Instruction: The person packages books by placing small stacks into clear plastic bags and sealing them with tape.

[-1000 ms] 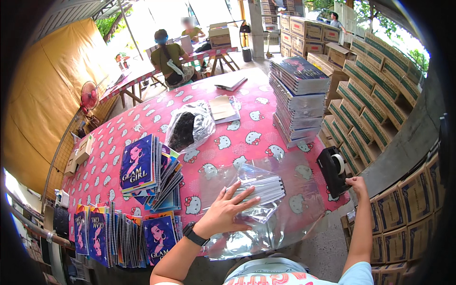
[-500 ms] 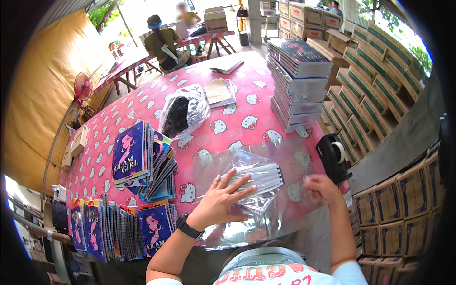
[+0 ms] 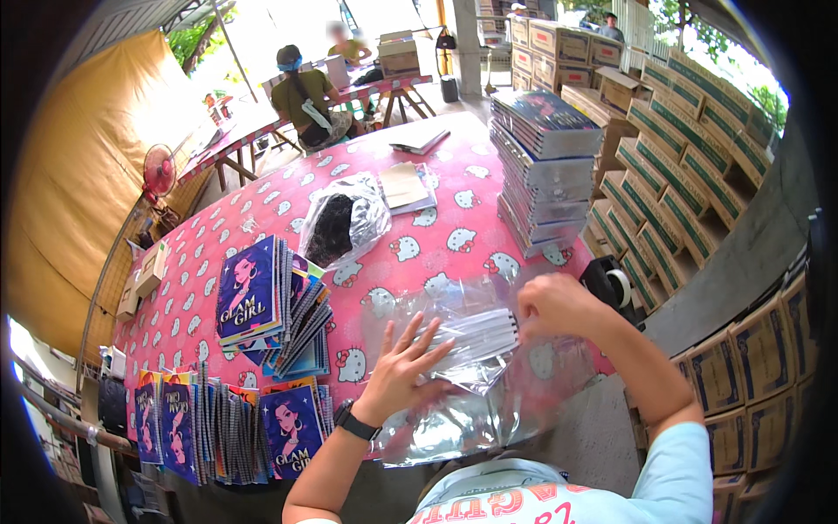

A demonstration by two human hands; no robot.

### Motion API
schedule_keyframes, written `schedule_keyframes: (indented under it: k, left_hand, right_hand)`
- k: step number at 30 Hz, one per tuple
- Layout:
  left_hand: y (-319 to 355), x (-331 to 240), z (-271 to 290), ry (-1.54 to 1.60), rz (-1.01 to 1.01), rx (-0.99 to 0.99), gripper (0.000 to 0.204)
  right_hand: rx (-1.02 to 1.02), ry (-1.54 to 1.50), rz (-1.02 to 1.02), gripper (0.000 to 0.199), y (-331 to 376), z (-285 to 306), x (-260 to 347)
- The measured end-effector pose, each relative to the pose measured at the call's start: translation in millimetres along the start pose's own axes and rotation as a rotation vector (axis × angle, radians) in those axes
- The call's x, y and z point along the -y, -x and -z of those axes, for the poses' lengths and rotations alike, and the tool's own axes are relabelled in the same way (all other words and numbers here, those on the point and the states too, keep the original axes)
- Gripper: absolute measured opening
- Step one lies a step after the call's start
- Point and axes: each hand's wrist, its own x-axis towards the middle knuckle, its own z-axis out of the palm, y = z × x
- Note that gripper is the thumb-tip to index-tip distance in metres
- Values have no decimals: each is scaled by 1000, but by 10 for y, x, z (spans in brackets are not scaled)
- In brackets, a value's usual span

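A stack of spiral notebooks wrapped in clear plastic (image 3: 480,336) lies on the pink table in front of me. My left hand (image 3: 401,371), wearing a black watch, rests on its left side with the fingers spread. At the far right corner of the bundle is my right hand (image 3: 556,304), fingers bent and pressed together; whatever they may hold is too small to make out. Just beyond that wrist, a black tape dispenser (image 3: 601,281) with a pale roll is partly hidden by the arm. Loose clear plastic sheets (image 3: 454,428) spread toward the table's near edge.
Notebooks with purple covers (image 3: 247,293) stand piled at left, with a row of more (image 3: 218,424) nearer me. A tall notebook stack (image 3: 546,175) rises at far right. A clear bag with something black (image 3: 336,227) lies mid-table. Cartons (image 3: 681,175) line the right; people sit beyond.
My right hand has moved left and away from me, from beside the tape dispenser to the bundle's far right corner. My left hand stays spread on the bundle. The view has shifted slightly.
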Motion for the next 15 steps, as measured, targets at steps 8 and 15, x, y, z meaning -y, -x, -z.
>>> schedule_keyframes:
  k: [8, 15]
  left_hand:
    - [-300, -403, 144, 492, -16, -344, 26]
    - [-498, 0, 224, 751, 684, -29, 41]
  right_hand:
    - [-669, -662, 247, 35, 204, -368, 205]
    - [-158, -858, -202, 28, -189, -386, 28]
